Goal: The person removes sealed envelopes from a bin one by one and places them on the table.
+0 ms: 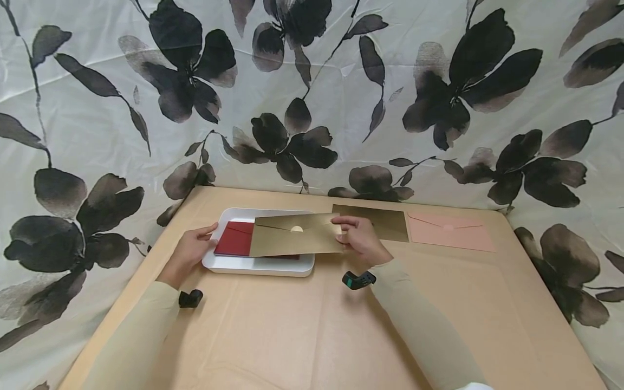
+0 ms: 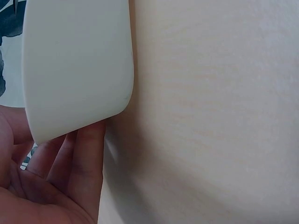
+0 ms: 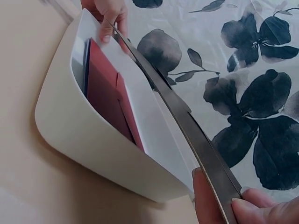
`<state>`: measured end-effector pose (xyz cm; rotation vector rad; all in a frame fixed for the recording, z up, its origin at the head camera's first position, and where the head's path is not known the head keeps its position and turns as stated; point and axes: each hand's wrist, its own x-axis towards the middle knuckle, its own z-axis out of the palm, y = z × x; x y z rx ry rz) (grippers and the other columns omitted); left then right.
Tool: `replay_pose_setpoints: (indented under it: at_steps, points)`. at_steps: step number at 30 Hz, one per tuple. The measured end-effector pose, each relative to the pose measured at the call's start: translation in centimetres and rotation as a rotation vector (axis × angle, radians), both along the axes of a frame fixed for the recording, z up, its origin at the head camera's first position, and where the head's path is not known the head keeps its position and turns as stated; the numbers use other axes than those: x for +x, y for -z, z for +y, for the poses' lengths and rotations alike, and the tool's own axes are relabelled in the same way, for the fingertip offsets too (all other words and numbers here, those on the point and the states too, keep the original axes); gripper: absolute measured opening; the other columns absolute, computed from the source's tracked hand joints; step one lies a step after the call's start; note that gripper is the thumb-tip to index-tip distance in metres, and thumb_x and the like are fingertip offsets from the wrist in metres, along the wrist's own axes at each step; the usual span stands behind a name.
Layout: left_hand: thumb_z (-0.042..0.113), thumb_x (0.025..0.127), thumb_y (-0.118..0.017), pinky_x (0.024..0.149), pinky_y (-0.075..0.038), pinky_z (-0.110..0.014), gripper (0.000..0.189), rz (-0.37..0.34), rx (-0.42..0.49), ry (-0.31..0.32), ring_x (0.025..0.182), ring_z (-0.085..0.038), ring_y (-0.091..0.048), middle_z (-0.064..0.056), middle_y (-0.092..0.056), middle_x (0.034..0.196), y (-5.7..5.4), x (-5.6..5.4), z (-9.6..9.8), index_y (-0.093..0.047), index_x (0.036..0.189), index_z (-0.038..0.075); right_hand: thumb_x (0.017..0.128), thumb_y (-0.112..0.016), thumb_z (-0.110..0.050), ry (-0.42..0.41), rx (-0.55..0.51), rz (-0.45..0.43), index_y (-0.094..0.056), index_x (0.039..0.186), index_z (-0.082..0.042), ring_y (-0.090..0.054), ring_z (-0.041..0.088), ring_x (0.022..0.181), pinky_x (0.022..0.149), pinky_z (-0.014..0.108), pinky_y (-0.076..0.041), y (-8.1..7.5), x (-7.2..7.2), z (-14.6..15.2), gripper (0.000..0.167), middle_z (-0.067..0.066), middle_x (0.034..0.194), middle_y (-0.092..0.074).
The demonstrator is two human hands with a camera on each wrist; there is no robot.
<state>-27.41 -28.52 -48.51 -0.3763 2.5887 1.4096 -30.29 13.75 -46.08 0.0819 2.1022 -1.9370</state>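
Observation:
A white tray lies on the table, its left end gripped by my left hand. In the right wrist view the thumb of that hand laps over the rim. Between thumb and fingers, my right hand pinches the right end of a gold envelope with a round pale seal. This envelope is held above the tray, its right end reaching past the tray's edge. Partly covered by it, a red envelope lies inside the tray. A dark blue edge shows beneath the red one.
Behind my right hand, another gold envelope lies near the table's back edge. A pink envelope lies to its right. The light wooden table meets a white cloth with dark flowers at the back and sides.

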Motion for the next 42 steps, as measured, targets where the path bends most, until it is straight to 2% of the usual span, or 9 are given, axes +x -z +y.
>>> replay_pose_setpoints:
  at_steps: [4,8,14,20,27,30,35,39,42]
  points:
    - [0.009,0.104,-0.053,0.123,-0.037,-0.056,0.061,-0.009,0.001,-0.006,0.155,-0.044,-0.034,-0.027,-0.036,0.165,0.1,0.0,0.0,-0.033,0.162,0.013,0.095,-0.062,0.008,-0.010,0.012,0.008,-0.068,0.135,-0.006,-0.059,0.009,0.066,0.052,0.021,-0.044,0.0,0.2,0.5,0.043,0.006,0.113,-0.066]
    - [0.009,0.104,-0.052,0.123,-0.037,-0.056,0.062,-0.017,-0.004,-0.013,0.155,-0.045,-0.034,-0.028,-0.036,0.165,0.1,0.0,0.0,-0.032,0.163,0.014,0.095,-0.062,0.007,-0.008,0.019,0.002,-0.068,0.135,-0.007,-0.057,0.010,0.066,0.052,0.021,-0.043,0.2,0.4,1.0,0.043,0.012,0.125,-0.065]
    - [0.009,0.105,-0.052,0.123,-0.037,-0.057,0.061,-0.023,0.008,-0.014,0.156,-0.046,-0.032,-0.028,-0.035,0.165,0.2,-0.1,0.0,-0.033,0.163,0.014,0.096,-0.061,0.007,-0.002,0.024,-0.004,-0.067,0.136,-0.006,-0.052,0.010,0.062,0.051,0.021,-0.040,0.5,0.7,1.8,0.043,0.012,0.126,-0.059]
    - [0.009,0.105,-0.052,0.124,-0.036,-0.057,0.062,-0.029,0.005,-0.009,0.156,-0.046,-0.031,-0.028,-0.035,0.165,0.0,-0.1,0.2,-0.032,0.163,0.014,0.095,-0.061,0.009,-0.003,0.037,-0.008,-0.066,0.137,-0.006,-0.052,0.010,0.064,0.051,0.021,-0.040,0.5,1.1,2.8,0.046,0.007,0.114,-0.051]
    - [0.009,0.105,-0.052,0.124,-0.035,-0.057,0.062,-0.028,0.004,-0.007,0.156,-0.044,-0.033,-0.028,-0.034,0.165,-0.1,-0.1,0.1,-0.030,0.163,0.014,0.095,-0.060,0.008,-0.005,0.039,-0.005,-0.066,0.137,-0.006,-0.050,0.010,0.062,0.051,0.020,-0.039,0.6,1.5,3.8,0.044,0.006,0.116,-0.052]
    - [0.009,0.105,-0.052,0.124,-0.036,-0.057,0.062,-0.025,0.009,-0.005,0.155,-0.044,-0.034,-0.027,-0.034,0.165,-0.2,-0.1,0.1,-0.030,0.163,0.013,0.096,-0.061,0.007,-0.005,0.040,-0.009,-0.066,0.137,-0.006,-0.048,0.010,0.061,0.051,0.020,-0.039,0.7,1.5,4.2,0.044,0.007,0.122,-0.053]
    - [0.009,0.105,-0.051,0.123,-0.036,-0.057,0.062,-0.024,0.010,-0.006,0.155,-0.044,-0.034,-0.027,-0.034,0.166,-0.1,-0.1,0.0,-0.030,0.163,0.013,0.097,-0.061,0.006,-0.012,0.035,-0.016,-0.064,0.139,-0.005,-0.049,0.011,0.063,0.052,0.020,-0.041,0.7,1.6,4.9,0.043,0.013,0.141,-0.053]
    - [0.009,0.105,-0.051,0.124,-0.036,-0.057,0.061,-0.023,0.005,-0.009,0.156,-0.044,-0.032,-0.027,-0.034,0.166,0.1,-0.2,0.0,-0.031,0.163,0.013,0.097,-0.061,0.007,-0.006,0.046,-0.020,-0.064,0.140,-0.006,-0.046,0.010,0.062,0.051,0.020,-0.039,0.8,1.8,5.5,0.045,0.012,0.144,-0.051]
    - [0.009,0.105,-0.051,0.124,-0.036,-0.056,0.061,-0.022,0.010,-0.011,0.156,-0.044,-0.033,-0.027,-0.035,0.165,0.2,-0.3,0.0,-0.031,0.163,0.014,0.096,-0.061,0.008,0.000,0.048,-0.026,-0.064,0.140,-0.006,-0.043,0.009,0.060,0.051,0.019,-0.039,1.0,1.9,5.9,0.047,0.010,0.137,-0.052]
